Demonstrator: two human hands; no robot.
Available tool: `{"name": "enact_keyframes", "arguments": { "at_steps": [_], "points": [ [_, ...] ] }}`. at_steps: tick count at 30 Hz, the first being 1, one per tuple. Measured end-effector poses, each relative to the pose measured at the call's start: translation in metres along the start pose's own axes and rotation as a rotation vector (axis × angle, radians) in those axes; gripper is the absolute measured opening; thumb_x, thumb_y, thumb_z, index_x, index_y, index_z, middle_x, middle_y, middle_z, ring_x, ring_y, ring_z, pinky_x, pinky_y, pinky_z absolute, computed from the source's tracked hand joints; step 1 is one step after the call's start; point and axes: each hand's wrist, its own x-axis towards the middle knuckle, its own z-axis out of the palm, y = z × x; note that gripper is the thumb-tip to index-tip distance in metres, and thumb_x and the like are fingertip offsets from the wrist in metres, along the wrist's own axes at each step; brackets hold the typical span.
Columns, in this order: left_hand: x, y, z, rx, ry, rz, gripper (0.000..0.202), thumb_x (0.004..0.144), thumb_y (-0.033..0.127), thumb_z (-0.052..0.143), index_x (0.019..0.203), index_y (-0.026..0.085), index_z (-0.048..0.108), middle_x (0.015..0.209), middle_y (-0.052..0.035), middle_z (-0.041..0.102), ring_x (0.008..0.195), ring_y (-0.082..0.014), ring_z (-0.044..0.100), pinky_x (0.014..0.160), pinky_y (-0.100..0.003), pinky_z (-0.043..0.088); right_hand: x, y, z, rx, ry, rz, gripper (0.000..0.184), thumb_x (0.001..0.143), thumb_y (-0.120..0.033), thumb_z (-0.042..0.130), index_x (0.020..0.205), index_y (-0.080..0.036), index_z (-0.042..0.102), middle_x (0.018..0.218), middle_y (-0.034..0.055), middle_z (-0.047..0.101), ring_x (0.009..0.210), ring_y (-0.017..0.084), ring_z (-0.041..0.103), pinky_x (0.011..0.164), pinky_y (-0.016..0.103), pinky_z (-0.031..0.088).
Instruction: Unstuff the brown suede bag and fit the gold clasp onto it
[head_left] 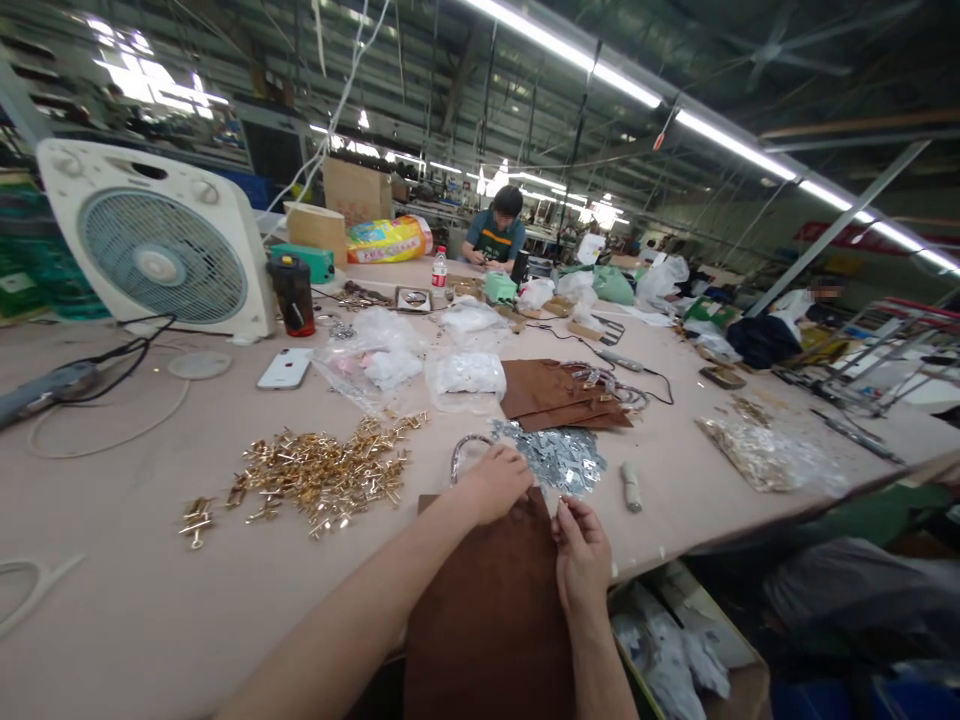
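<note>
A brown leather-like panel [487,610] lies in front of me, running off the table's near edge toward my body. My left hand [496,487] is closed over its far edge, with the fingertips mostly hidden. Beyond that hand a curved, clear-wrapped handle [459,455] shows. Beside the panel's upper right corner, my right hand [583,550] pinches a small shiny metal piece, too small to make out fully. Gold-coloured metal fittings [322,475] are heaped to the left. Flat grey metal plates [566,455] lie in a pile just past my hands.
Stacked brown panels [555,390] with handles lie farther back. A box fan [161,245], a dark bottle [291,295] and a white phone [285,369] are at left. A small roll [631,487] and a bag of fittings [757,455] are right. A co-worker [495,235] sits opposite.
</note>
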Motion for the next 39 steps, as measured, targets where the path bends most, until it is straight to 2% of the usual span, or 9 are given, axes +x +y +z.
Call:
{"name": "enact_keyframes", "arguments": {
  "at_steps": [2, 8, 14, 18, 24, 27, 30, 35, 39],
  "points": [
    [0.004, 0.004, -0.003, -0.104, 0.015, -0.001, 0.01, 0.096, 0.026, 0.064, 0.093, 0.021, 0.071, 0.108, -0.012, 0.073, 0.113, -0.029, 0.062, 0.108, -0.041, 0.041, 0.001, 0.001, -0.001, -0.007, 0.007, -0.012, 0.038, 0.082, -0.044, 0.083, 0.106, -0.019, 0.069, 0.075, -0.0034, 0.058, 0.067, 0.011, 0.049, 0.061, 0.023, 0.04],
    [0.013, 0.017, -0.002, -0.613, 0.158, -0.325, 0.017, 0.089, 0.038, 0.064, 0.08, 0.024, 0.07, 0.089, -0.0081, 0.076, 0.094, -0.0283, 0.069, 0.096, -0.039, 0.049, -0.005, -0.002, -0.002, -0.166, -0.025, -0.046, 0.037, 0.086, -0.047, 0.079, 0.107, -0.018, 0.069, 0.076, -0.002, 0.061, 0.065, 0.012, 0.052, 0.06, 0.025, 0.042],
    [0.019, 0.015, 0.018, -0.996, 0.142, -0.541, 0.064, 0.098, 0.071, 0.029, 0.094, 0.017, 0.064, 0.086, -0.011, 0.077, 0.065, -0.0218, 0.07, 0.062, -0.032, 0.057, -0.015, -0.007, 0.007, -0.437, -0.162, -0.123, 0.031, 0.087, -0.047, 0.075, 0.097, -0.019, 0.07, 0.082, 0.0026, 0.069, 0.071, 0.018, 0.062, 0.064, 0.027, 0.048],
    [0.016, 0.009, 0.027, -1.137, 0.135, -0.595, 0.079, 0.093, 0.083, 0.021, 0.098, 0.016, 0.064, 0.094, -0.0129, 0.078, 0.071, -0.0227, 0.073, 0.066, -0.034, 0.059, -0.021, -0.004, 0.011, -0.501, -0.188, -0.182, 0.027, 0.091, -0.045, 0.072, 0.097, -0.019, 0.069, 0.086, 0.0047, 0.071, 0.073, 0.019, 0.065, 0.065, 0.028, 0.051],
    [0.011, 0.011, 0.029, -1.143, 0.149, -0.517, 0.075, 0.09, 0.083, 0.036, 0.089, 0.016, 0.068, 0.094, -0.0104, 0.076, 0.087, -0.024, 0.073, 0.081, -0.033, 0.058, -0.034, -0.006, 0.013, -0.659, -0.182, -0.404, 0.013, 0.094, -0.034, 0.065, 0.094, -0.021, 0.07, 0.083, 0.0016, 0.067, 0.069, 0.016, 0.061, 0.063, 0.026, 0.049],
    [0.014, 0.021, 0.03, -1.075, 0.169, -0.508, 0.072, 0.094, 0.077, 0.03, 0.09, 0.015, 0.067, 0.089, -0.0097, 0.074, 0.082, -0.0232, 0.071, 0.077, -0.034, 0.056, -0.034, -0.01, 0.018, -0.742, -0.298, -0.449, 0.011, 0.094, -0.029, 0.062, 0.092, -0.022, 0.07, 0.084, 0.0018, 0.067, 0.066, 0.016, 0.059, 0.061, 0.026, 0.048],
    [0.018, 0.034, 0.029, -0.933, 0.22, -0.485, 0.06, 0.098, 0.066, 0.035, 0.083, 0.018, 0.067, 0.086, -0.0089, 0.072, 0.089, -0.0252, 0.067, 0.09, -0.039, 0.052, -0.03, -0.01, 0.021, -0.794, -0.362, -0.457, 0.011, 0.092, -0.028, 0.061, 0.093, -0.021, 0.07, 0.088, 0.004, 0.069, 0.076, 0.019, 0.063, 0.069, 0.029, 0.05],
    [0.017, 0.045, 0.024, -0.673, 0.341, -0.472, 0.04, 0.103, 0.044, 0.04, 0.081, 0.02, 0.064, 0.098, -0.0104, 0.067, 0.106, -0.0264, 0.06, 0.104, -0.042, 0.045, -0.017, 0.0, 0.015, -0.772, -0.135, -0.311, 0.025, 0.093, -0.038, 0.061, 0.105, -0.019, 0.072, 0.101, 0.0088, 0.073, 0.089, 0.024, 0.067, 0.083, 0.036, 0.053],
    [-0.001, 0.035, 0.021, -0.503, 0.36, -0.507, 0.024, 0.101, 0.026, 0.043, 0.099, 0.02, 0.065, 0.11, -0.0091, 0.066, 0.107, -0.0223, 0.061, 0.101, -0.036, 0.048, -0.004, 0.003, 0.007, -0.593, -0.056, -0.044, 0.05, 0.088, -0.054, 0.067, 0.12, -0.016, 0.071, 0.094, 0.0081, 0.074, 0.078, 0.023, 0.069, 0.072, 0.033, 0.056]
  ]
}}
